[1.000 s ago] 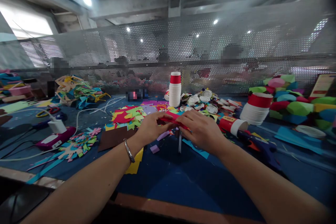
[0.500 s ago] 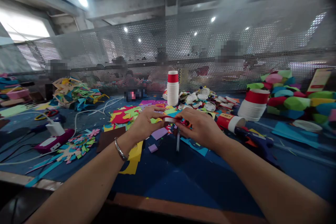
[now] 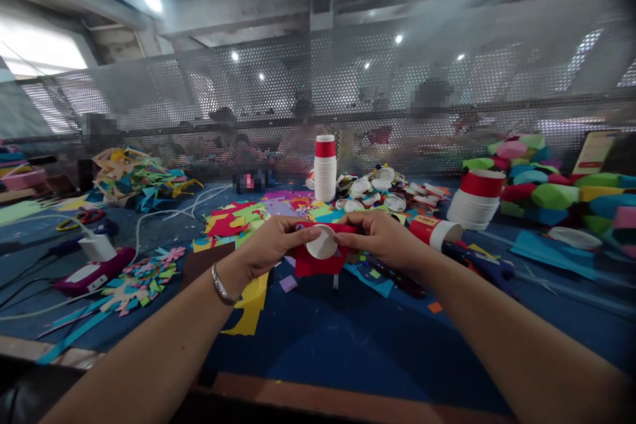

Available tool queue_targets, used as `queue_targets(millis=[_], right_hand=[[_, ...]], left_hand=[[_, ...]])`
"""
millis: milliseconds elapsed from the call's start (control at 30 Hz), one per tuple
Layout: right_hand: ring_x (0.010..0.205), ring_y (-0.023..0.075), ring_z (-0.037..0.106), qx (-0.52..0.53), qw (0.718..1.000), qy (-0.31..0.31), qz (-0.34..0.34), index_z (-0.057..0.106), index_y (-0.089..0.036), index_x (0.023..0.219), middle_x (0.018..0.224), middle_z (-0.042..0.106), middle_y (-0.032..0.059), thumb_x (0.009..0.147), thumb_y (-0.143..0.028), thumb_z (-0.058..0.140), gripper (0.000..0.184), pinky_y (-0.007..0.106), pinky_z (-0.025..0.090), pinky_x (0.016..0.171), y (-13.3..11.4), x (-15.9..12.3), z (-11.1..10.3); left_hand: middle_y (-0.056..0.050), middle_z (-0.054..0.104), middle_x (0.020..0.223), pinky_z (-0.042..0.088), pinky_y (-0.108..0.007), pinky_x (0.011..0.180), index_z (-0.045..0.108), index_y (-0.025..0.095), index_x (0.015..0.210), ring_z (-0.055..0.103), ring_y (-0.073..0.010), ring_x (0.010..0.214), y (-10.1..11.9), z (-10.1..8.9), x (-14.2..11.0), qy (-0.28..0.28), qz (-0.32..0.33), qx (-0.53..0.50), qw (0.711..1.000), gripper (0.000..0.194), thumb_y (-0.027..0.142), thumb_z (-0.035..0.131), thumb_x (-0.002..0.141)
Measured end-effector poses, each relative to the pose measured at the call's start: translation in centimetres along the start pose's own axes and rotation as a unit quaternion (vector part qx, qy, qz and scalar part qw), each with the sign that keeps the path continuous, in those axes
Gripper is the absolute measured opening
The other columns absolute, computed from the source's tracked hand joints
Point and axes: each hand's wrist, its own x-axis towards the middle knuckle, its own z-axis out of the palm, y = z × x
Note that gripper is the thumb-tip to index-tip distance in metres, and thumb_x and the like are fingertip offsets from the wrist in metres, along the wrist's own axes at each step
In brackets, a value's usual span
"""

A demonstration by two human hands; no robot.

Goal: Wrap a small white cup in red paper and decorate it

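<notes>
Over the middle of the table, my left hand and my right hand pinch the two sides of a piece of red paper. A round white disc, like a cup bottom, lies against the red paper, with both thumbs at its edges. The fingers behind the paper are hidden. Just below my right hand lies a dark-handled tool, partly covered. Colourful paper scraps spread beyond and to the left of my hands.
A tall stack of paper cups stands straight ahead, with a pile of white discs beside it. At right are a tipped red-and-white cup, a glue gun and leaning cups. A purple power strip and cables lie left.
The red piece has been turned so its white round face and hanging red paper now show toward me. Both hands stay on it, with the thumbs now in front.
</notes>
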Motion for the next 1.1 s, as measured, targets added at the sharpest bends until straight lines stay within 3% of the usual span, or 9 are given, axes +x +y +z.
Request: queue_targets(millis=[133,233,400,600,800,933,1100], right_hand=[[0.062,0.0123,0.052,0.028,0.999,-0.019,0.028,0.066,-0.015,0.087,0.073,0.062,0.0018,0.083,-0.045,0.068,0.031,0.026,0.038,0.057,0.0,0.0,-0.1],[0.062,0.0123,0.052,0.033,0.998,-0.020,0.043,0.066,-0.015,0.090,0.074,0.062,0.0012,0.081,-0.048,0.069,0.034,0.026,0.038,0.057,-0.1,-0.1,0.0],[0.063,0.0129,0.052,0.013,0.999,-0.007,0.043,0.066,-0.017,0.086,0.075,0.063,0.0016,0.080,-0.050,0.069,0.033,0.027,0.039,0.058,0.0,-0.1,0.0],[0.063,0.0122,0.052,0.032,0.997,-0.028,0.066,0.067,-0.017,0.086,0.075,0.064,0.0015,0.080,-0.046,0.070,0.030,0.026,0.039,0.058,0.0,-0.1,0.0],[0.057,0.0095,0.048,0.056,0.991,-0.081,0.095,0.069,-0.016,0.083,0.067,0.058,-0.0023,0.079,-0.045,0.071,0.029,0.023,0.039,0.055,0.4,-0.3,0.4],[0.056,0.0107,0.053,0.009,0.988,-0.107,0.109,0.066,-0.016,0.082,0.064,0.058,-0.0017,0.085,-0.048,0.063,0.032,0.023,0.043,0.055,0.5,-0.3,0.5],[0.057,0.0133,0.061,-0.186,0.964,-0.166,0.093,0.063,-0.017,0.085,0.075,0.068,0.0030,0.091,-0.034,0.051,0.022,0.023,0.043,0.052,0.7,-0.2,0.8]], left_hand=[[-0.008,0.074,0.091,0.050,-0.027,0.076,0.074,0.017,0.102,0.066,-0.0150,0.080,-0.3,0.3,0.0,-0.031,-0.018,-0.037,0.999,0.035,0.037,0.079,0.074],[-0.008,0.074,0.093,0.050,-0.029,0.080,0.073,0.015,0.099,0.067,-0.0171,0.084,-0.5,0.7,0.0,-0.023,-0.010,-0.018,1.000,0.039,0.032,0.085,0.066],[-0.008,0.074,0.091,0.050,-0.028,0.073,0.073,0.014,0.097,0.065,-0.0156,0.078,-0.6,1.2,-0.1,0.013,0.012,0.020,1.000,0.039,0.032,0.085,0.065],[-0.007,0.073,0.096,0.050,-0.026,0.075,0.069,0.016,0.108,0.066,-0.0136,0.080,0.0,0.6,-0.3,-0.019,-0.033,-0.043,0.998,0.041,0.028,0.082,0.070],[-0.003,0.069,0.088,0.048,-0.023,0.070,0.067,0.013,0.094,0.063,-0.0107,0.074,-0.3,0.4,-0.4,-0.040,-0.062,0.001,0.997,0.033,0.020,0.083,0.066],[-0.003,0.069,0.089,0.049,-0.023,0.070,0.065,0.014,0.097,0.064,-0.0118,0.075,0.0,-1.0,-0.4,-0.032,-0.061,0.023,0.997,0.036,0.021,0.083,0.066],[0.000,0.068,0.087,0.049,-0.020,0.066,0.063,0.017,0.096,0.064,-0.0102,0.073,0.8,-3.3,-0.2,-0.005,-0.042,0.015,0.999,0.034,0.022,0.082,0.068]])
